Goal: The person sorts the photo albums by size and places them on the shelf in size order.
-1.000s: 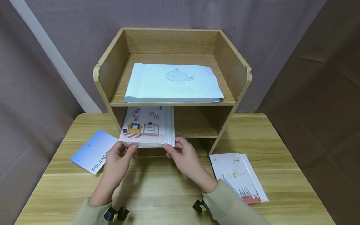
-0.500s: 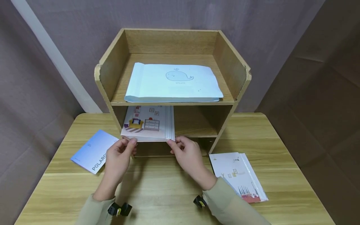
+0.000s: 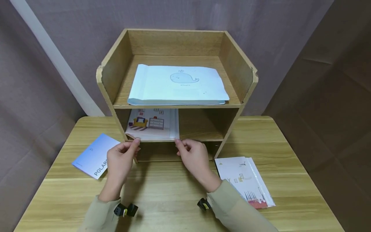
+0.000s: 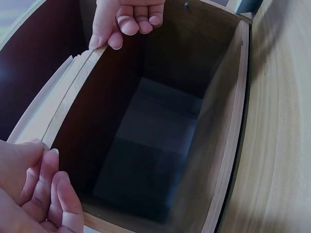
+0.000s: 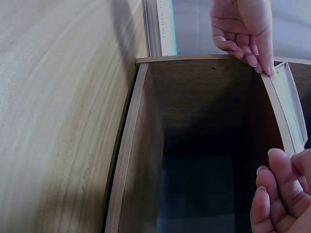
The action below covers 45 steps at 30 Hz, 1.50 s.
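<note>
Lying at left on the middle shelf (image 3: 200,125), the book (image 3: 153,131) is touched at its front edge by left hand (image 3: 119,161) and right hand (image 3: 195,158), set apart; whether pinched cannot be told.

Wooden shelf (image 3: 178,42), matt cloth curtain (image 3: 185,14)

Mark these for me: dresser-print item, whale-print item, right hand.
dresser-print item (image 3: 153,125): head view, middle of visible cover
whale-print item (image 3: 178,86): head view, middle of top face
right hand (image 3: 193,158): head view, back of hand
</note>
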Each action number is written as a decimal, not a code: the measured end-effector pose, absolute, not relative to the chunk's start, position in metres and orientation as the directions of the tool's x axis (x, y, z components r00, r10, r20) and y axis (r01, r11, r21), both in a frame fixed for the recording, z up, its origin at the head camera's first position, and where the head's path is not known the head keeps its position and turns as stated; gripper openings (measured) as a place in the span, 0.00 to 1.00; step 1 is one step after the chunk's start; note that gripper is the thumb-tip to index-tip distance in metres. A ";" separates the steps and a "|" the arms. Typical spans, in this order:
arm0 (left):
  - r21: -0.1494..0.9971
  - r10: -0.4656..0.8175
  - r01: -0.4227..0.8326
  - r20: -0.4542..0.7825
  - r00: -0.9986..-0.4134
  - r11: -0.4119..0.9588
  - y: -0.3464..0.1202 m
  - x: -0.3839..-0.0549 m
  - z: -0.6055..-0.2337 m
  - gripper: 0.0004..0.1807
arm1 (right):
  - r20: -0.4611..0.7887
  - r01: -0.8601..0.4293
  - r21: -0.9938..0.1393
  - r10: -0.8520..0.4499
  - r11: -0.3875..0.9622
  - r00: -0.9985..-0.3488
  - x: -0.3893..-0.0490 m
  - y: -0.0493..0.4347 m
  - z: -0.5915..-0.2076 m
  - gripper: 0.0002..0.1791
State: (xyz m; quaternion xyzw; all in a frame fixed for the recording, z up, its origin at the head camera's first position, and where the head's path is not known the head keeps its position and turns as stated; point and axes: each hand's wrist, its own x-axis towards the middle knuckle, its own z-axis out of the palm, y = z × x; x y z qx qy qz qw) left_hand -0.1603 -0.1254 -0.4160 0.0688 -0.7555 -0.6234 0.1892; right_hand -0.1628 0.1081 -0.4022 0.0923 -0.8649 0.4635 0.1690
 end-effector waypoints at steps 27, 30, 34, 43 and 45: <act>0.991 -0.017 0.054 0.057 -0.998 0.123 -0.084 -0.125 -0.417 0.22 | 0.213 -0.284 -0.708 -0.188 0.647 -0.959 -0.122 0.195 -0.428 0.20; 0.992 0.008 0.038 0.037 -0.999 0.121 -0.074 -0.121 -0.423 0.23 | 0.215 -0.284 -0.678 -0.186 0.679 -0.959 -0.115 0.210 -0.433 0.18; 0.994 0.036 0.029 0.025 -0.999 0.103 -0.064 -0.123 -0.444 0.26 | 0.227 -0.283 -0.645 -0.176 0.710 -0.958 -0.108 0.230 -0.437 0.17; 0.995 0.181 0.007 -0.011 -0.983 0.096 -0.043 -0.120 -0.466 0.36 | 0.225 -0.224 -0.558 -0.114 0.799 -0.968 -0.097 0.265 -0.443 0.22; 0.994 0.203 -0.001 -0.023 -0.979 0.105 -0.038 -0.119 -0.467 0.37 | 0.216 -0.200 -0.545 -0.094 0.815 -0.972 -0.095 0.271 -0.443 0.23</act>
